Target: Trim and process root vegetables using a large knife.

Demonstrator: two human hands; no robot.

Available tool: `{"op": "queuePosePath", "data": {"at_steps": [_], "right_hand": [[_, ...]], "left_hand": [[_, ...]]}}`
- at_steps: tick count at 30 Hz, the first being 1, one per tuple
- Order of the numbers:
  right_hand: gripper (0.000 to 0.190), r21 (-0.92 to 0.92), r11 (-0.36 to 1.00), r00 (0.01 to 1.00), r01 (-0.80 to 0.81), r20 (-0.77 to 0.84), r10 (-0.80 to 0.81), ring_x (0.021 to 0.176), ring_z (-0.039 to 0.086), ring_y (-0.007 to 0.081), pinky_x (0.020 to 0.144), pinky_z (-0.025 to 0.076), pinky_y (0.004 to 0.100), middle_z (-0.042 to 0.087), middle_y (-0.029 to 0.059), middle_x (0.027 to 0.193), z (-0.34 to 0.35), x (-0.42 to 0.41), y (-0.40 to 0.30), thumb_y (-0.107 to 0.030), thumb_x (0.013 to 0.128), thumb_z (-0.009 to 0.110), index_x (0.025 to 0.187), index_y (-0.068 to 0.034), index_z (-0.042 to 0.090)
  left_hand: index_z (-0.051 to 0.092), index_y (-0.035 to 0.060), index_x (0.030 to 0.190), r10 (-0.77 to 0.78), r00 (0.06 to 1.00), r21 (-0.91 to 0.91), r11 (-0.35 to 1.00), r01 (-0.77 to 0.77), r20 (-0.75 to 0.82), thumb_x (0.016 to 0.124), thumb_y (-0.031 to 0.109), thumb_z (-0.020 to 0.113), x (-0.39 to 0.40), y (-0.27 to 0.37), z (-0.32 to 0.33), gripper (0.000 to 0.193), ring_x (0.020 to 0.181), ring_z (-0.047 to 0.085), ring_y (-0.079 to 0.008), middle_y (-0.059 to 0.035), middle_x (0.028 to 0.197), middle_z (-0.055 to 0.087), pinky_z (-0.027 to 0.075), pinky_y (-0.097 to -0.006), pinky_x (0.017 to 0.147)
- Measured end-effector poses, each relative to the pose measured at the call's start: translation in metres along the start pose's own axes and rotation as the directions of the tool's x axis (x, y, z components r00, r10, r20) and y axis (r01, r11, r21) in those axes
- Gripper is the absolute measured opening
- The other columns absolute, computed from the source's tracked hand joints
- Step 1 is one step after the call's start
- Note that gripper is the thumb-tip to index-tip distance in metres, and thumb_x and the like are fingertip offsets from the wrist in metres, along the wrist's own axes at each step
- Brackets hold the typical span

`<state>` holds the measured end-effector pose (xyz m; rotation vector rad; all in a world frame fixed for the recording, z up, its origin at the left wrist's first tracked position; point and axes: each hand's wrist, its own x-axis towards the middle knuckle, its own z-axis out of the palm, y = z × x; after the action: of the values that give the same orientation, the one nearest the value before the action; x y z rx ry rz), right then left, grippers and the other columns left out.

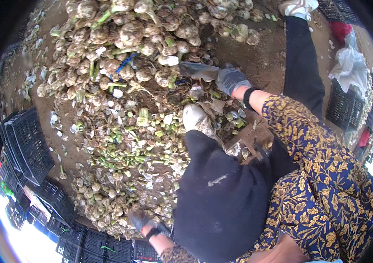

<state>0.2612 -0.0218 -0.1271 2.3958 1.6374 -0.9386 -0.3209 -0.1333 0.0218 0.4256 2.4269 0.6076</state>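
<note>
My right hand (232, 79), in a grey glove with a black band at the wrist, grips a knife with a broad metal blade (199, 70). The blade lies over the edge of a big heap of soil-stained garlic bulbs (130, 34) with roots and green stems. Low in the view, my left hand (142, 221), also gloved, is at the edge of a pile of trimmed garlic bulbs (104, 200). It is blurred, so its finger positions and any held bulb cannot be made out. Cut green stem pieces (117, 138) and papery skins lie between the two piles.
Black plastic crates (27, 144) stand at the left, with more crates (97, 243) along the bottom. Beside my bent knee (219, 187) are a white shoe (194, 116) and a wooden frame (244, 141). A dark-trousered leg (301, 59) extends upward. At right, white plastic (349, 67) lies over a crate.
</note>
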Motion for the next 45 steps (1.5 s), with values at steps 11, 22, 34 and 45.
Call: {"op": "queuePosePath", "data": {"at_steps": [11, 22, 34, 45], "right_hand": [[0.035, 0.319, 0.894, 0.916, 0.314, 0.146, -0.374, 0.066, 0.062, 0.0229, 0.064, 0.048, 0.0335, 0.064, 0.0137, 0.072, -0.058, -0.066, -0.079, -0.031, 0.073, 0.069, 0.092, -0.003, 0.062], [0.028, 0.704, 0.709, 0.951, -0.027, 0.237, -0.199, 0.071, 0.061, 0.0149, 0.066, 0.047, 0.0302, 0.065, 0.0082, 0.074, -0.083, -0.106, -0.07, -0.029, 0.078, 0.066, 0.092, -0.005, 0.064], [0.039, 0.538, 0.838, 0.973, 0.087, 0.133, -0.186, 0.062, 0.06, 0.027, 0.058, 0.046, 0.037, 0.06, 0.0166, 0.066, -0.053, -0.108, -0.046, -0.038, 0.073, 0.066, 0.085, -0.001, 0.062], [0.042, 0.552, 0.823, 0.968, -0.136, 0.252, -0.009, 0.055, 0.057, 0.0189, 0.053, 0.044, 0.033, 0.058, 0.0112, 0.06, -0.073, -0.103, -0.03, -0.04, 0.074, 0.067, 0.084, 0.0, 0.062]], "left_hand": [[0.039, 0.0121, 0.131, 0.594, 0.308, -0.542, 0.804, -0.245, 0.743, 0.086, 0.023, 0.06, -0.192, 0.153, 0.301, 0.05, 0.091, 0.056, -0.0129, -0.0073, 0.112, 0.054, 0.05, -0.0247, 0.062], [0.056, 0.0101, 0.087, 0.495, 0.757, -0.865, 0.467, 0.182, 0.427, 0.081, 0.027, 0.065, 0.025, 0.321, 0.097, 0.02, 0.068, 0.054, -0.0152, -0.0014, 0.074, 0.054, 0.047, -0.0242, 0.064], [0.062, 0.0118, 0.091, 0.325, 0.894, -0.528, 0.84, -0.124, 0.307, 0.08, 0.035, 0.061, 0.045, 0.254, 0.206, 0.025, 0.07, 0.056, -0.0167, -0.0037, 0.08, 0.061, 0.045, -0.0292, 0.064], [0.045, 0.008, 0.124, 0.713, 0.309, 0.023, 0.381, -0.924, 0.629, 0.066, 0.025, 0.072, -0.102, 0.176, 0.411, 0.067, 0.107, 0.051, -0.0357, -0.022, 0.119, 0.049, 0.043, -0.039, 0.089]]}}
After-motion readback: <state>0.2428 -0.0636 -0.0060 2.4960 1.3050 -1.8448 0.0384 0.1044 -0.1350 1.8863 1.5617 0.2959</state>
